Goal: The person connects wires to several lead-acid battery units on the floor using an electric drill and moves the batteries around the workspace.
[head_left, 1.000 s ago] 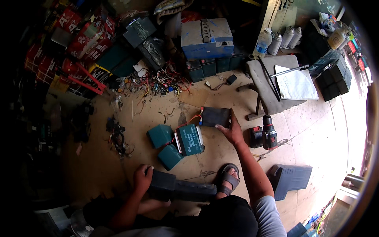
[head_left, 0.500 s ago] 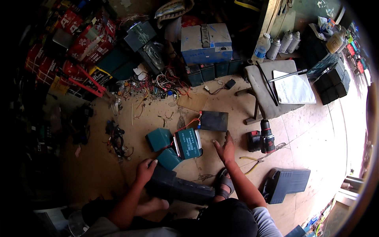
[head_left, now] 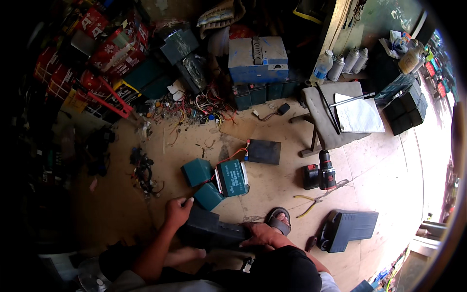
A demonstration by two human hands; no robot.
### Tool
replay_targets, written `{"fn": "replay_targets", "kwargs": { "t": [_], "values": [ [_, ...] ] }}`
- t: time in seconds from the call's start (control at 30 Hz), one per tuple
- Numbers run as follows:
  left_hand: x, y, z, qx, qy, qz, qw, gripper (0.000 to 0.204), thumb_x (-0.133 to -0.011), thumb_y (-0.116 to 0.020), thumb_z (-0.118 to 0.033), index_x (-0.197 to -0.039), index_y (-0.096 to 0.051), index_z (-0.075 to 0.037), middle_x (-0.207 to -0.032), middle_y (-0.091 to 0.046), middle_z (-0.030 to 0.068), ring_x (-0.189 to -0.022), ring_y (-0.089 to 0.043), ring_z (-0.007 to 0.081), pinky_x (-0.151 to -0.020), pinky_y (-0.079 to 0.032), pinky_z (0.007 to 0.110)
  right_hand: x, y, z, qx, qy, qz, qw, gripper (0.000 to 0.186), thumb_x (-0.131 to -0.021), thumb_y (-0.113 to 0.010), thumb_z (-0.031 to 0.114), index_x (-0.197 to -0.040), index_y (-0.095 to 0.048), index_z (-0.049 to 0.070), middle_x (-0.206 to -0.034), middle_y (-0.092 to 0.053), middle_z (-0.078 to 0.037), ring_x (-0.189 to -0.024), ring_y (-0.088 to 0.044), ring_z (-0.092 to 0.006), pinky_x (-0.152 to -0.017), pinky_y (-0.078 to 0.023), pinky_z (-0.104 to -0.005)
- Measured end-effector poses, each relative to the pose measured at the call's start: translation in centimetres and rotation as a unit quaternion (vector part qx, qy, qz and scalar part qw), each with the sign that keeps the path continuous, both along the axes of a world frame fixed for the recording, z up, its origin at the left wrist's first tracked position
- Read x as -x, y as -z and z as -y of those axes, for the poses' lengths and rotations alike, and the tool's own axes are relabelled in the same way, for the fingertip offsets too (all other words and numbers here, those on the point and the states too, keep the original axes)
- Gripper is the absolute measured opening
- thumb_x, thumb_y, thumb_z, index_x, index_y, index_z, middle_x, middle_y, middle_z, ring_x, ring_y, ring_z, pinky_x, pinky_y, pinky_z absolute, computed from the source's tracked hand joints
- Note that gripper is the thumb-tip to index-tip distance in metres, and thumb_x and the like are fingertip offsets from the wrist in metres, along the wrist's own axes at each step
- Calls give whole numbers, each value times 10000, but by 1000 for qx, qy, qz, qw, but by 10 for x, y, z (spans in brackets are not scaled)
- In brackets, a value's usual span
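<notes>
My left hand (head_left: 178,213) grips the upper left end of a long black case (head_left: 209,229) lying at my feet. My right hand (head_left: 258,235) has come down onto the case's right end, fingers curled and partly hidden. Just beyond are three teal batteries (head_left: 231,177) joined by wires, and a dark battery (head_left: 262,152) linked by an orange lead. To their right lie a cordless drill (head_left: 325,170) and yellow-handled pliers (head_left: 306,204). A grey plastic housing (head_left: 348,231) rests at the lower right.
A padded stool (head_left: 326,95) holds paper and rods. Behind are a blue-grey box (head_left: 258,61) on batteries, spray cans (head_left: 349,63), a wire tangle (head_left: 199,107) and stacked red cartons (head_left: 114,51) with red-handled cutters (head_left: 109,100). My sandalled foot (head_left: 280,219) is beside the case.
My right hand has let go of the dark battery and moved down toward me onto the black case. My left hand stays on the case. The dark battery now lies released on the floor.
</notes>
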State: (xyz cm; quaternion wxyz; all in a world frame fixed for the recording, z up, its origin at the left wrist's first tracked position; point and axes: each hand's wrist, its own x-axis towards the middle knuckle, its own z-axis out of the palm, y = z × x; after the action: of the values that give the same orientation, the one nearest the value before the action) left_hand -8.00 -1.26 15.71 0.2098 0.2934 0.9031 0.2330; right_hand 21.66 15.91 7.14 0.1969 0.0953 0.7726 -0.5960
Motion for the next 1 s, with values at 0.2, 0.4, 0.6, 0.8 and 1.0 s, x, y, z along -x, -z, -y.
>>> {"fn": "replay_targets", "kwargs": {
  "t": [0.2, 0.4, 0.6, 0.8, 1.0],
  "values": [
    [-19, -103, -41, -77, 26, 17, 997, 379, -985, -688, -204, -740, -580, 64, -577, -478, 132, -608, -423, 83, -543, -394, 377, -8, -61, -17, 59, 92, -23, 994, 527, -751, -847, 329, -1135, -679, 9, -1001, -723, -244, -970, -699, -409, -853, -536, -443],
    [-45, -182, -40, -264, -13, 44, 963, 245, -1039, -604, -197, -1179, -679, -11, -1100, -692, 46, -948, -572, 88, -843, -471, 279, -43, -150, -53, -89, 226, -114, 963, 478, -734, -854, 334, -1055, -676, 28, -815, -683, -203, -818, -685, -400, -736, -522, -452],
    [-41, -224, -1, -250, -16, -1, 968, 436, -1064, -568, -312, -1382, -619, -18, -1404, -615, 129, -1288, -559, 224, -1097, -420, 358, -139, -186, -53, -76, 603, -182, 773, 545, -766, -879, 344, -1128, -672, -7, -985, -735, -85, -911, -693, -179, -845, -542, -326],
    [-28, -189, 57, -188, -12, 42, 981, 325, -1044, -600, -235, -1282, -661, -21, -1246, -677, 80, -1137, -620, 189, -1002, -489, 336, -229, -106, -20, 221, 821, -349, 393, 747, -941, -695, 506, -1463, -493, 12, -1386, -607, -171, -1230, -621, -324, -1078, -498, -462],
    [-58, -176, 50, -102, 34, 73, 991, 295, -1014, -648, -202, -1253, -677, -32, -1157, -701, 93, -1073, -638, 166, -968, -507, 326, -302, 12, 18, 335, 859, -331, 199, 725, -947, -720, 480, -1461, -508, 15, -1410, -618, -145, -1240, -617, -342, -1098, -483, -484]
  ]
}}
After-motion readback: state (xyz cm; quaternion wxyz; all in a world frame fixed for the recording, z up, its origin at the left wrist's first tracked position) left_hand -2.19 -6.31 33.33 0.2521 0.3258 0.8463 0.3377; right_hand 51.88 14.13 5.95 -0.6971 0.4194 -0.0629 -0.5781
